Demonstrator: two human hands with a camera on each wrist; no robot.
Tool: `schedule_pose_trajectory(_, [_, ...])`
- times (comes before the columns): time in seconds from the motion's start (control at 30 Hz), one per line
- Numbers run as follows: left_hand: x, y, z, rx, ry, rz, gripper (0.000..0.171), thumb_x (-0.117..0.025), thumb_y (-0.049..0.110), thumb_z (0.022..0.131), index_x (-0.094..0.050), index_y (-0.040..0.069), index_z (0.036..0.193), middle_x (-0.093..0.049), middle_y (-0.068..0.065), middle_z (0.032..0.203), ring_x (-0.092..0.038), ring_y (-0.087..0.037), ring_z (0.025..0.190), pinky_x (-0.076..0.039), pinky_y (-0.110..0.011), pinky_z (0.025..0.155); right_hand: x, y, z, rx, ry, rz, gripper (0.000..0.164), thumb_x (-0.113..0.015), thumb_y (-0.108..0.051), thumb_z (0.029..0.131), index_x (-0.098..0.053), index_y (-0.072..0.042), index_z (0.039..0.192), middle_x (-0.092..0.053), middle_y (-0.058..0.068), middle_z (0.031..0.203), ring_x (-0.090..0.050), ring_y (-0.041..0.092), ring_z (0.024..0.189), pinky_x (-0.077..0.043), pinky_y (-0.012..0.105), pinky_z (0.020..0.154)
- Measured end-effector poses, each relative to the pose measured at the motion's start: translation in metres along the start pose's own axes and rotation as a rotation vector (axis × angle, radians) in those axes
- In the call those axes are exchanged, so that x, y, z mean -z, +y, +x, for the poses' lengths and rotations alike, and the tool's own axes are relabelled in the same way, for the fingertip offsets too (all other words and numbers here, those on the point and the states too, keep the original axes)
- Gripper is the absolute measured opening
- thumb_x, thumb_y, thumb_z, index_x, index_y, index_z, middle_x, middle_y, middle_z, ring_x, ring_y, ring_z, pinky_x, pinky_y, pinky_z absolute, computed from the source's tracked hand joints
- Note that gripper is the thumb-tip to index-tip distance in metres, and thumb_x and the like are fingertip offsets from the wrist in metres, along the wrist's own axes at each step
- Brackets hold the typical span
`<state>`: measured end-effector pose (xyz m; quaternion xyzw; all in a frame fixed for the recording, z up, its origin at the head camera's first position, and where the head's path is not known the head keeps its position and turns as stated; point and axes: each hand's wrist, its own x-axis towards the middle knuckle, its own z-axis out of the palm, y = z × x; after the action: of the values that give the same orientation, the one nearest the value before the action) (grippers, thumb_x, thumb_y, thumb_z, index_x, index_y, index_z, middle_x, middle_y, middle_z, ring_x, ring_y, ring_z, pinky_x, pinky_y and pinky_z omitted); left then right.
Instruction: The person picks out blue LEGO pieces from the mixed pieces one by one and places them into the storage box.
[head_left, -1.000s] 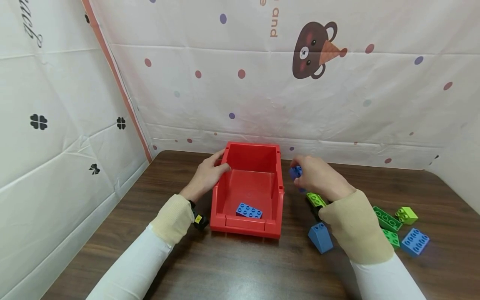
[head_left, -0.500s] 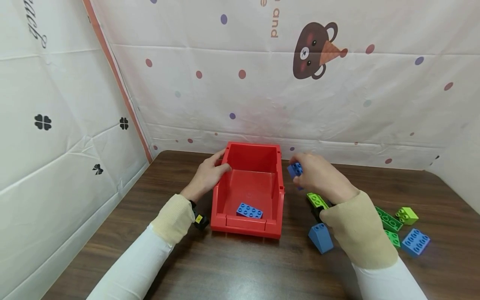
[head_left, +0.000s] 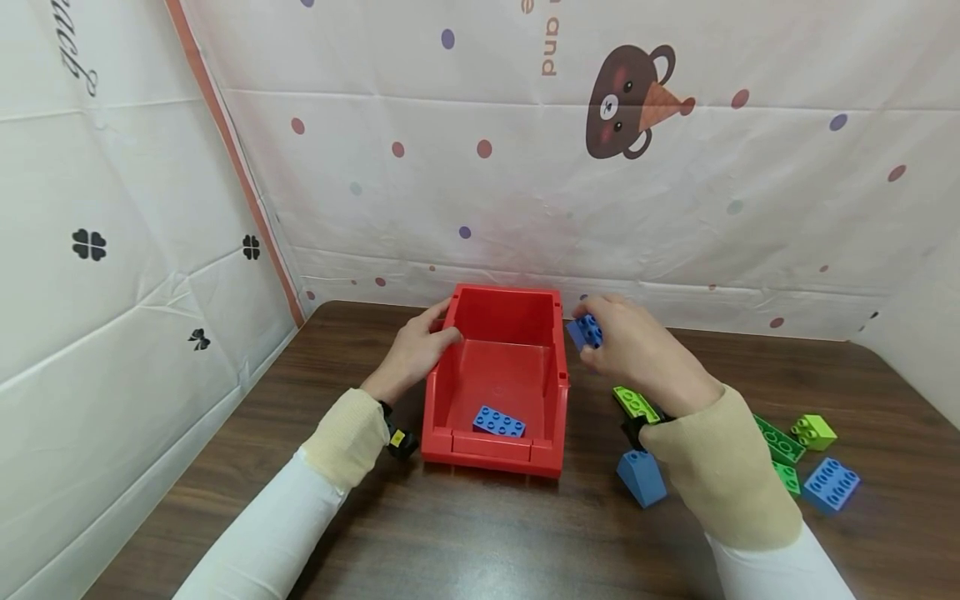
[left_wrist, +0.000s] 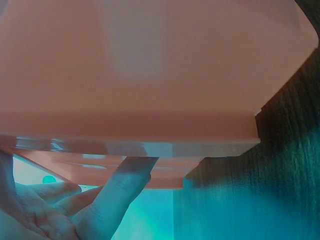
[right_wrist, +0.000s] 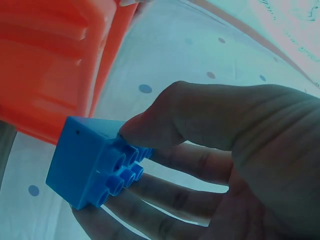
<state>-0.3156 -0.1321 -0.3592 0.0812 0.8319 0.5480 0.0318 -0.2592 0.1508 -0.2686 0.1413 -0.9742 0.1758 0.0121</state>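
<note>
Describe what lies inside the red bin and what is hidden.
One blue brick lies studs-up in the red bin, near its front wall. The brick covers whatever is beneath; the front wall hides whatever is just behind it.

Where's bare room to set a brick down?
Free: table in front of the red bin, between the sleeves; also bin floor behind its blue brick. Crowded: table's right, where the lime brick and green brick bunch with others.

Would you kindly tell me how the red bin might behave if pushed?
The red bin has straight, plastic-looking walls, so it is probably stiff. Holding just one blue brick, it is likely light for its size. Being broad, it seems likelier to slide on the table than tip.
</note>
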Motion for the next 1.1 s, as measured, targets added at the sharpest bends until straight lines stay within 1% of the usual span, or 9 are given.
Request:
schedule_pose_trajectory(0.27, [0.0,-0.001,0.001,-0.001,-0.001,0.0,0.069,-0.058,0.024,0.102,-0.035,0.022,0.167,-0.059,-0.016,0.142,-0.073,-0.033,0.1,-0.066,-0.044,0.078,0.002,-0.008,-0.005,0.035,0.038,0.011,0.054,-0.076,-0.007,0.091,-0.059,0.001,0.141,-0.056,0.026,0.137,-0.058,0.042,0.116,-0.063,0.055,0.086])
schedule_pose_trajectory(0.43, [0.0,-0.001,0.0,0.001,0.0,-0.004,0.07,-0.06,0.023,0.102,-0.035,0.022,0.167,-0.059,-0.016,0.142,-0.073,-0.033,0.101,-0.066,-0.044,0.078,0.0,-0.013,-0.007,0.075,0.071,0.012,0.051,-0.076,-0.006,0.091,-0.061,0.001,0.139,-0.058,0.025,0.136,-0.058,0.042,0.119,-0.062,0.056,0.089])
schedule_pose_trajectory(0.53, [0.0,0.0,0.0,0.003,-0.001,-0.006,0.07,-0.06,0.023,0.102,-0.035,0.023,0.167,-0.059,-0.016,0.142,-0.073,-0.033,0.1,-0.066,-0.044,0.078,-0.001,-0.016,-0.006,0.084,0.081,0.019,0.051,-0.077,-0.005,0.09,-0.061,0.001,0.138,-0.058,0.025,0.137,-0.058,0.043,0.121,-0.061,0.057,0.09])
schedule_pose_trajectory(0.67, [0.0,-0.001,0.0,0.0,-0.005,-0.005,0.07,-0.059,0.024,0.102,-0.035,0.022,0.167,-0.059,-0.016,0.142,-0.073,-0.033,0.1,-0.066,-0.044,0.078,-0.002,-0.02,-0.006,0.069,0.064,0.024,0.057,-0.079,-0.006,0.089,-0.059,0.0,0.142,-0.056,0.025,0.141,-0.058,0.043,0.122,-0.062,0.057,0.089])
schedule_pose_trajectory(0.77, [0.0,-0.001,0.001,-0.004,-0.007,-0.002,0.07,-0.06,0.024,0.102,-0.034,0.022,0.167,-0.059,-0.016,0.141,-0.073,-0.034,0.1,-0.066,-0.044,0.078,-0.004,-0.023,-0.005,0.074,0.048,0.027,0.058,-0.079,-0.007,0.089,-0.058,0.001,0.142,-0.055,0.025,0.141,-0.058,0.042,0.121,-0.062,0.055,0.089])
schedule_pose_trajectory(0.93, [0.001,-0.001,0.0,-0.007,-0.011,-0.002,0.07,-0.059,0.024,0.102,-0.034,0.021,0.168,-0.06,-0.016,0.14,-0.074,-0.036,0.101,-0.066,-0.044,0.078,-0.007,-0.028,-0.004,0.097,0.041,0.038,0.053,-0.077,-0.006,0.09,-0.06,0.0,0.139,-0.058,0.023,0.136,-0.06,0.038,0.115,-0.062,0.052,0.089])
schedule_pose_trajectory(1.1, [0.0,0.0,0.001,-0.015,-0.007,0.0,0.069,-0.058,0.024,0.102,-0.034,0.022,0.167,-0.061,-0.016,0.14,-0.074,-0.035,0.099,-0.066,-0.043,0.077,-0.008,-0.032,-0.003,0.099,0.034,0.04,0.051,-0.075,-0.006,0.092,-0.06,-0.002,0.14,-0.058,0.02,0.135,-0.06,0.036,0.114,-0.062,0.051,0.09])
